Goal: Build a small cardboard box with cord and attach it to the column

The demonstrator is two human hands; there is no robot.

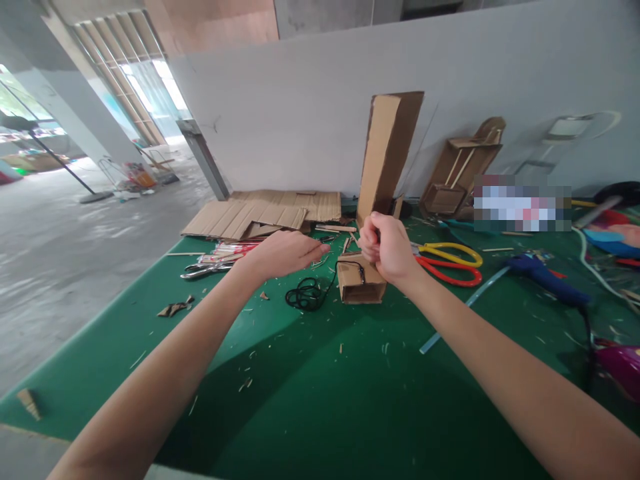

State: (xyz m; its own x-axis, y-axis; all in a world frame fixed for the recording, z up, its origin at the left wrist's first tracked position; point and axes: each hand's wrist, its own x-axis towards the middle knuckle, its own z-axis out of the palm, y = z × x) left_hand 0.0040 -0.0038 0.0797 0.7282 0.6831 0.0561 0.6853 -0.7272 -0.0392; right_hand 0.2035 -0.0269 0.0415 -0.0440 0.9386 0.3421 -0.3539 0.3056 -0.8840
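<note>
My left hand (290, 253) reaches over the table, fingers stretched out, palm down, with nothing visible in it. My right hand (387, 247) is closed in a fist just above and behind a small cardboard box (349, 273); whatever it grips is hidden by the fingers. The box lies with its open end toward me, and a thin black cord (306, 295) runs from its top to a loose coil on its left. Behind my fist stands a tall folded cardboard piece (380, 150). Scissors with yellow and red handles (450, 272) lie right of my fist.
Flat cardboard sheets (225, 213) and silver scissors (205, 270) lie at the back left. A blue glue gun (550, 279) with a clear glue stick rests at the right. A cardboard construction (457, 170) leans on the grey partition (280, 127). Scraps litter the green tabletop (300, 400).
</note>
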